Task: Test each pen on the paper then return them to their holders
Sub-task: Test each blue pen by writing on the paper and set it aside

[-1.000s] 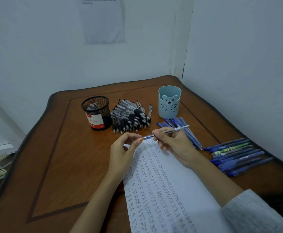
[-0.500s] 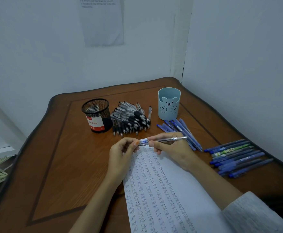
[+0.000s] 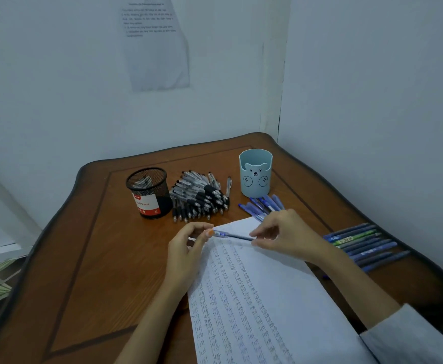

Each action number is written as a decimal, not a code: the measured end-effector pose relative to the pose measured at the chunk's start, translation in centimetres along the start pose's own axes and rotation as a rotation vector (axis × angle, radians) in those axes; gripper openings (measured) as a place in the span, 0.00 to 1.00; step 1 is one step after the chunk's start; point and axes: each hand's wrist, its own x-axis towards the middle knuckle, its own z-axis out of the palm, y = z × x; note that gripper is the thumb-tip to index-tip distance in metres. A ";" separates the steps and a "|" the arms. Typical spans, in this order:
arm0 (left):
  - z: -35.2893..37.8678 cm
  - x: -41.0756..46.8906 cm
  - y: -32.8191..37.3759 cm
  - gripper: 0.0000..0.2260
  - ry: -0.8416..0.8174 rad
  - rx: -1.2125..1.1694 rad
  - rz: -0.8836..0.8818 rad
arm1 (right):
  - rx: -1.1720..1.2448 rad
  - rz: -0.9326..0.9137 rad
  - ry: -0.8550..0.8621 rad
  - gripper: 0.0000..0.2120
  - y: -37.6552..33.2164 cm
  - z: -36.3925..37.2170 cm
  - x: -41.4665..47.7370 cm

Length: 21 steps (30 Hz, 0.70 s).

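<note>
A blue pen (image 3: 231,235) lies level between my two hands, just above the top of the white paper (image 3: 262,306), which is covered in rows of written words. My left hand (image 3: 189,248) pinches the pen's left end with thumb and fingertips. My right hand (image 3: 283,237) grips its right end. Beyond them stand a black mesh holder (image 3: 149,191) and a light blue bear holder (image 3: 255,173). A heap of black pens (image 3: 200,197) lies between the holders, and several blue pens (image 3: 263,204) lie in front of the bear holder.
A row of blue pens and one green pen (image 3: 362,245) lies near the wooden table's right edge (image 3: 372,206). White walls close in the table's far and right sides. A printed sheet (image 3: 154,43) hangs on the far wall.
The pen has come down from a tilted hold to level, close over the paper's top edge. My right hand slid to the pen's right end and my left hand pinched the left end.
</note>
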 end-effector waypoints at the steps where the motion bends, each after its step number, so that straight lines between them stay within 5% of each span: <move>1: 0.1 0.0 -0.1 0.05 -0.027 0.032 0.014 | -0.089 -0.035 0.002 0.06 0.1 0.0 -0.2; 8: 0.7 -0.5 -0.6 0.12 -0.190 0.459 0.217 | -0.108 0.181 0.363 0.06 2.7 -0.5 -0.2; 14: 0.7 -0.8 -0.4 0.24 -0.271 0.585 0.283 | -0.145 0.220 0.377 0.10 3.4 -0.3 -0.2; 21: 1.0 -1.1 -0.2 0.34 -0.382 0.661 0.267 | -0.116 0.203 0.378 0.04 3.4 -2.4 -2.1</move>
